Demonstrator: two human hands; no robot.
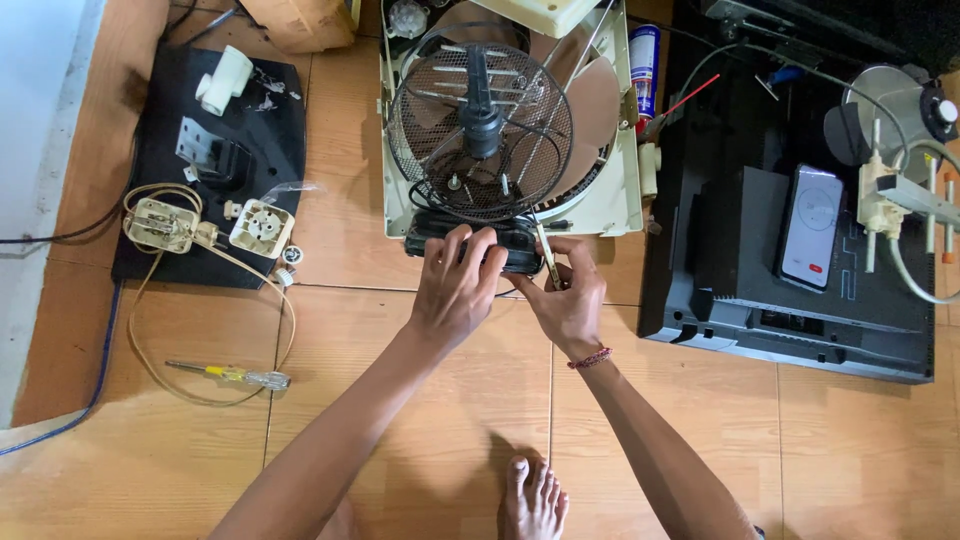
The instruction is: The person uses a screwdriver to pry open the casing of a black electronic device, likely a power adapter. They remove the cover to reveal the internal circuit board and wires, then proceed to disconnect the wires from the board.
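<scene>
Wire fan guard point(480, 120), cream plastic housing point(610, 205), glossy floor point(420, 400).

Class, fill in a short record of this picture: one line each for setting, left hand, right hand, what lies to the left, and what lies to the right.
Setting: tiled floor, seen from above
Left hand: on the black motor block at the box fan
Right hand: holds a thin tool at the block
Left side: black panel with cream parts, screwdriver
Right side: black casing, phone, spray can

Left hand point(455, 290) hides the black part's point(520, 245) front.
</scene>
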